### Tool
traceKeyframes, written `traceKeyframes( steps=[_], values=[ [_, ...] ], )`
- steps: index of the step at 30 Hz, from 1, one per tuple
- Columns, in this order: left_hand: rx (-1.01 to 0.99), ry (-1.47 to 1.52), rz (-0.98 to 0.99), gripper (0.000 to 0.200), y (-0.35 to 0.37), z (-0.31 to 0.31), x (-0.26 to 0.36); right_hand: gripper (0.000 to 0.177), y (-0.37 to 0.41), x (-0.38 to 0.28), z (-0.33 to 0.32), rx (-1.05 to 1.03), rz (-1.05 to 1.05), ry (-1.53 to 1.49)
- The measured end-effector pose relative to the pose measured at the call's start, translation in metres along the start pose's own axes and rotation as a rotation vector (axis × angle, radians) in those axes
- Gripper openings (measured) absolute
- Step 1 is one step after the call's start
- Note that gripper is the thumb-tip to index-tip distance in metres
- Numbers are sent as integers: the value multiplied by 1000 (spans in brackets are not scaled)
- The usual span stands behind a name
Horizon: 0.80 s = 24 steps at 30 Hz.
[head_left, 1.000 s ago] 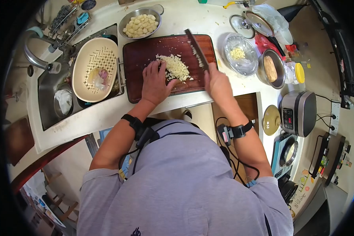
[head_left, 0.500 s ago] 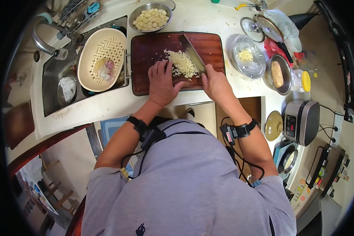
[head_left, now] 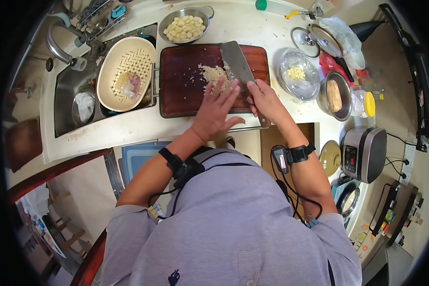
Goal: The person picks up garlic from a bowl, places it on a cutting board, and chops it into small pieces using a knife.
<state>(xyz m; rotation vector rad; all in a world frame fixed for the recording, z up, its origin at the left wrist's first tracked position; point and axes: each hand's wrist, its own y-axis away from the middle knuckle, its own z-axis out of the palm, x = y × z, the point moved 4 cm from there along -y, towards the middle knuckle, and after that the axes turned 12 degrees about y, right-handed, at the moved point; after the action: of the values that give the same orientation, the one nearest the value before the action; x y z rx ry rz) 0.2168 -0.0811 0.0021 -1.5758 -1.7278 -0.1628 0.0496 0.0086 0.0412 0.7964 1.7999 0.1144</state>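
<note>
My right hand (head_left: 268,101) is closed round the handle of a broad cleaver (head_left: 238,62). The blade lies tilted over the dark red-brown cutting board (head_left: 181,93), its face partly turned up. Fingers spread, my left hand (head_left: 218,112) reaches over the board, its fingertips overlapping the lower edge of a pile of minced garlic (head_left: 211,73) and close beside the blade. Small bits of garlic are scattered left of the pile. Part of the pile is hidden behind my left fingers and the cleaver.
Behind the board stands a metal bowl of peeled garlic cloves (head_left: 164,35). To the left, a cream colander (head_left: 102,81) rests over the sink (head_left: 64,121). On the right are a plastic-lined bowl (head_left: 310,88), a metal pot (head_left: 345,112) and a rice cooker (head_left: 364,155).
My left hand has moved right and spread its fingers toward the blade. The cleaver has turned to show more of its face, and its handle now points down toward me.
</note>
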Motion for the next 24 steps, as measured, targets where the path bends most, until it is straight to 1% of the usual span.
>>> traceKeyframes(
  steps=[2,3,6,9,12,15,18,21,24],
  values=[
    [-73,14,27,97,-4,4,12,32,-3,6,4,-28,45,-134],
    [-123,-3,-17,99,-5,9,10,31,-4,5,6,-43,67,-201],
    [-130,-33,-56,96,-8,11,6,30,2,3,6,-33,140,-202],
    [-160,-14,-50,94,-9,11,7,27,12,3,4,-39,180,-224],
    [-171,-16,-52,95,-11,16,8,24,22,8,0,-49,190,-216],
    [-159,-43,-71,93,-12,21,-4,24,35,7,-3,-81,223,-209],
    [-144,-29,-83,87,-17,18,-13,24,48,8,-3,-94,236,-198],
    [-125,-58,-144,82,-24,16,-28,24,63,7,-5,-124,233,-170],
    [-99,-42,-244,81,-22,15,-51,25,69,11,-13,-96,218,-98]
  ],
)
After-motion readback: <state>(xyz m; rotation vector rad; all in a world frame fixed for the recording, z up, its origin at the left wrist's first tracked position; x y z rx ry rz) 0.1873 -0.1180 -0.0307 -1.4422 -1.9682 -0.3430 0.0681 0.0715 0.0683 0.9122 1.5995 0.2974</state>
